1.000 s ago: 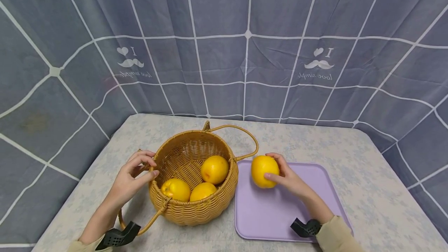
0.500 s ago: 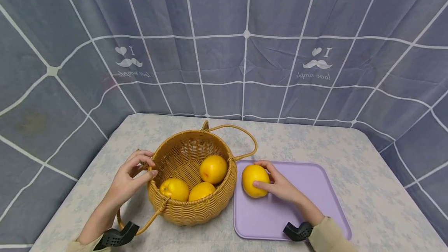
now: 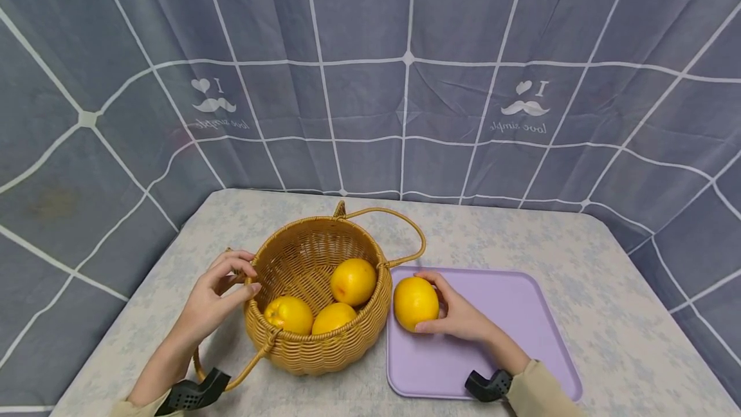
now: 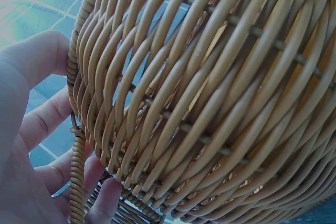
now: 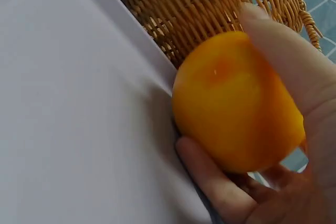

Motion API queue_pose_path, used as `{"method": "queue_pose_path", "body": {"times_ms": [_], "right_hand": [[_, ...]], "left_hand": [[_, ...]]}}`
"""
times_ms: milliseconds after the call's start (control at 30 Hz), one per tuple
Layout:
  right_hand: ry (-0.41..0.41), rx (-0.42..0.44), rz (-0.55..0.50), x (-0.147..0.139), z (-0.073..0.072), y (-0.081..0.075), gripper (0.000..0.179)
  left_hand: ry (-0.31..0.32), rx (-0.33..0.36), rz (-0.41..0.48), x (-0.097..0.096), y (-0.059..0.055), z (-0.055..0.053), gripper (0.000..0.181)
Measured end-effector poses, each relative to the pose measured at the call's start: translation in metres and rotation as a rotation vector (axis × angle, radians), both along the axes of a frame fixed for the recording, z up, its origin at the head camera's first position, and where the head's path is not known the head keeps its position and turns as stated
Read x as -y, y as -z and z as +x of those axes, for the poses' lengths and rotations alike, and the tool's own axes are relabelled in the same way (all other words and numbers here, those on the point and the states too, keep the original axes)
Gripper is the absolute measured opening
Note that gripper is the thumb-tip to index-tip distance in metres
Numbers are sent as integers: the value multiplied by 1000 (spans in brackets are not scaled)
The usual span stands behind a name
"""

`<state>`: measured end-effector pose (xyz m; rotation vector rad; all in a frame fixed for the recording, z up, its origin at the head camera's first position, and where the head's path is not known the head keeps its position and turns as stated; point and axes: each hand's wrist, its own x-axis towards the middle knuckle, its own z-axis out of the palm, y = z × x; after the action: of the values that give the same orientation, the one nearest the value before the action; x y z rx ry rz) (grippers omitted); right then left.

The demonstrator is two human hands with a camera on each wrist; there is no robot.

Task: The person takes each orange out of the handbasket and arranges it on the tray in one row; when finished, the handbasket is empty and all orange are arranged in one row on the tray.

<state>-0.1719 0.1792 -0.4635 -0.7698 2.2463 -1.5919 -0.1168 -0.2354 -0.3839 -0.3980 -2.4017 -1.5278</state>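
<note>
A round wicker basket (image 3: 318,356) with two looped handles stands on the table, holding a few yellow-orange oranges (image 3: 353,282). At its left rim my left hand (image 3: 211,295) holds on with thumb and fingers; the left wrist view shows the fingers (image 4: 47,121) around the rim and handle. My right hand (image 3: 463,317) has its thumb and fingers around another orange (image 3: 415,304) at the left side of a lilac tray (image 3: 503,359). Seen from the right wrist, that orange (image 5: 231,103) is close by the tray's raised edge, with the basket just beyond.
The tray lies right beside the basket on a pale patterned tablecloth (image 3: 579,256). One basket handle (image 3: 413,224) juts out over the tray's far left corner. A grey-blue curtain (image 3: 370,101) with white lines hangs behind and at both sides.
My right hand has moved left and down with the orange, to the tray's left side near the basket. The left hand stays at the basket's rim.
</note>
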Motion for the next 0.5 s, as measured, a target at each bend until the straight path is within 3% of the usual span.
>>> {"method": "queue_pose_path", "body": {"times_ms": [200,500], "right_hand": [[-130,14,-50,1,2,1,97],[-56,-137,84,1,5,3,100]], "left_hand": [[-7,15,-3,0,-1,1,12],[4,-1,-2,0,0,0,12]]}}
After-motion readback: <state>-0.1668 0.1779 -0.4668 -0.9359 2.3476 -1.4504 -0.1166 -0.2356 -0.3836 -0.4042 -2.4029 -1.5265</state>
